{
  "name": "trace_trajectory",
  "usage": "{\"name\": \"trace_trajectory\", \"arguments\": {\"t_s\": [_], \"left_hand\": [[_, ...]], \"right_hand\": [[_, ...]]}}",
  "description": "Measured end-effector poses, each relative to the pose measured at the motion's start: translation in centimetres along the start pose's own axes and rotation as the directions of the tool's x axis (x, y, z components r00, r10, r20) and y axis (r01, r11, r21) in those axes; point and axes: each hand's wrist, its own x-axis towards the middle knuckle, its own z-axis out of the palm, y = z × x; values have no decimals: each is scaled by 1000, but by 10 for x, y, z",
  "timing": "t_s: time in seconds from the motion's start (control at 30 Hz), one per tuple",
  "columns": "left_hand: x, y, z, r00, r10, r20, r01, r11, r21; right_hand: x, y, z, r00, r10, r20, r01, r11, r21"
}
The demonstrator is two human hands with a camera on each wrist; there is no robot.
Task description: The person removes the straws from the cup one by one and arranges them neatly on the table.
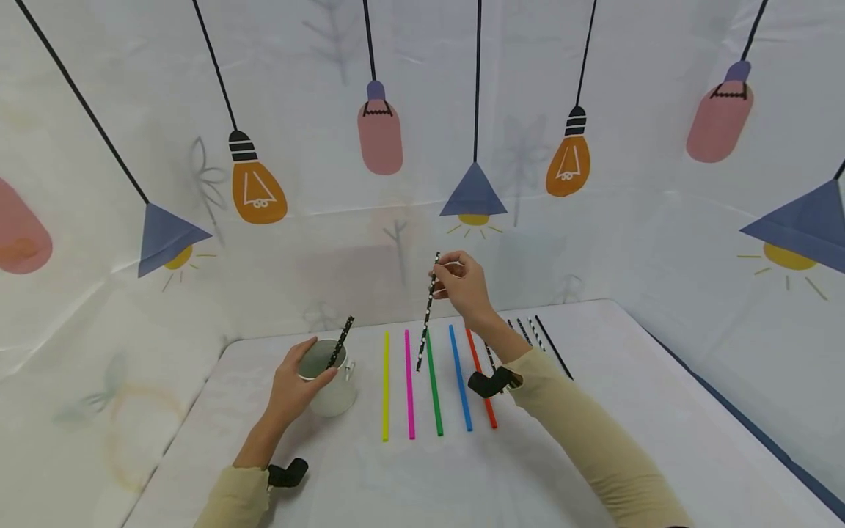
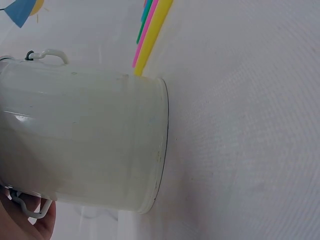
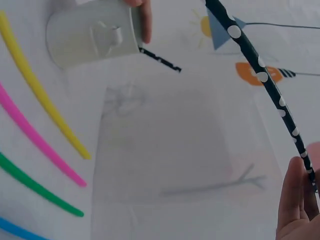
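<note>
A white two-handled pot (image 1: 333, 396) stands at the left of the table. My left hand (image 1: 293, 385) grips it near the rim, thumb at the front and fingers at the far side. Leaning out of the pot is a black straw with white dots (image 1: 340, 342); its lower end is hidden inside. Up in the air, my right hand (image 1: 464, 284) pinches another black straw with white dots (image 1: 426, 319) near its top end. That straw (image 3: 272, 91) hangs slightly tilted in front of the coloured straws, and large white dots show on it in the right wrist view.
A yellow straw (image 1: 386, 389), pink straw (image 1: 409, 389), green straw (image 1: 433, 389), blue straw (image 1: 460, 381) and red straw (image 1: 489, 411) lie spaced in a row. Several black and patterned straws (image 1: 554, 347) lie to the right, partly behind my right forearm. A lamp-printed white backdrop (image 1: 422, 198) encloses the table.
</note>
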Motion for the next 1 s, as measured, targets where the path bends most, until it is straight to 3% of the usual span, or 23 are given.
{"name": "trace_trajectory", "arguments": {"t_s": [0.47,0.77,1.0], "left_hand": [[-2,-4,-1,1000,6,-5,-6,1000,-8],[-1,-4,-1,1000,6,7,-6,1000,10],[-1,-4,0,1000,21,2,-21,1000,1]], "right_hand": [[-6,13,-95,993,101,56,-91,982,-167],[-10,24,-160,986,165,-20,-164,948,-272],[-16,37,-198,977,193,-92,-213,913,-347]]}}
